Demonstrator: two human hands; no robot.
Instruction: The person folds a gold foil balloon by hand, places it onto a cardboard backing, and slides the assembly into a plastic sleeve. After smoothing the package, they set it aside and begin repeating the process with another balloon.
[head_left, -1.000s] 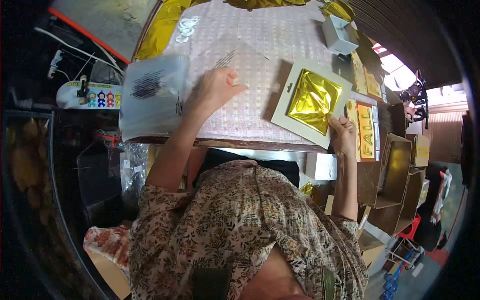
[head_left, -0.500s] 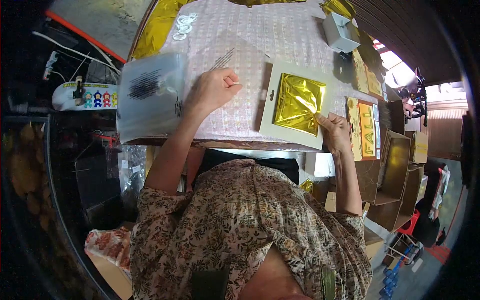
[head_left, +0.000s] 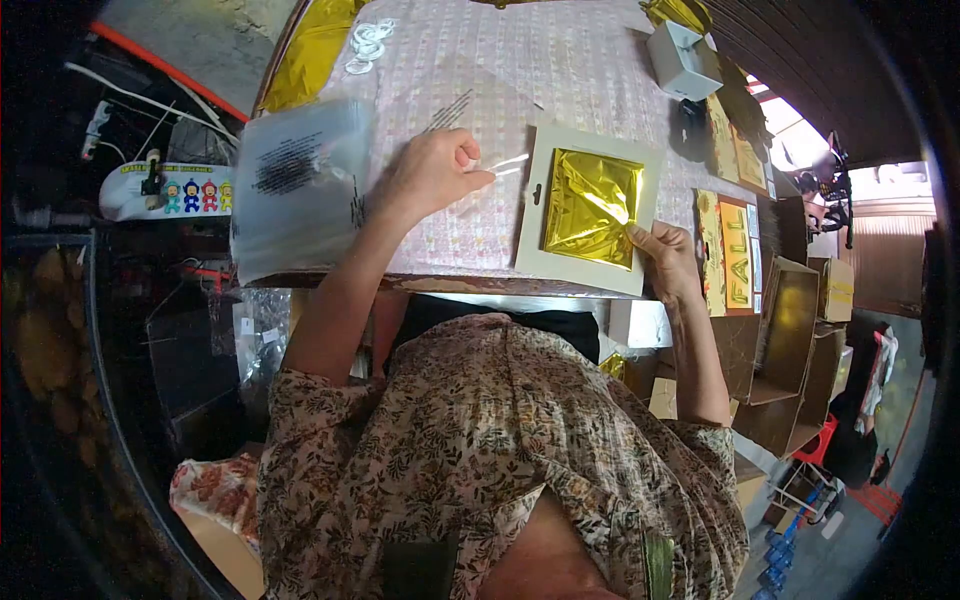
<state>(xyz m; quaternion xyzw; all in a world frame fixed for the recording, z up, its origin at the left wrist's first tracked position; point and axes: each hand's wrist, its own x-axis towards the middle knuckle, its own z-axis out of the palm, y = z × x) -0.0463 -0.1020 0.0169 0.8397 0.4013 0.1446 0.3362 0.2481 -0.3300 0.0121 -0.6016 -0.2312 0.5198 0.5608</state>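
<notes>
My left hand (head_left: 432, 172) is closed in a pinch on the edge of a clear plastic bag (head_left: 492, 108) with small black print, and a glint shows beside its thumb. The bag lies over the tablecloth, and its outline is hard to see. My right hand (head_left: 668, 262) grips the lower right edge of a pale card (head_left: 535, 225), thumb on top. On that card sits a folded gold foil packet (head_left: 592, 205), shiny and square. A hang slot shows at the card's left edge, close to the bag. To the left of my left hand lies a stack of clear bags (head_left: 290, 215).
White rings (head_left: 368, 45) lie at the table's back left, near gold foil (head_left: 310, 65). A small white box (head_left: 684, 62) stands back right. Printed "FALL" cards (head_left: 735, 255) lie at the right edge, above cardboard boxes (head_left: 785, 330). A checked cloth (head_left: 590, 60) covers the table.
The bag's edge by my left thumb now stands up and catches the light. My right hand has shifted the card slightly to the left and up.
</notes>
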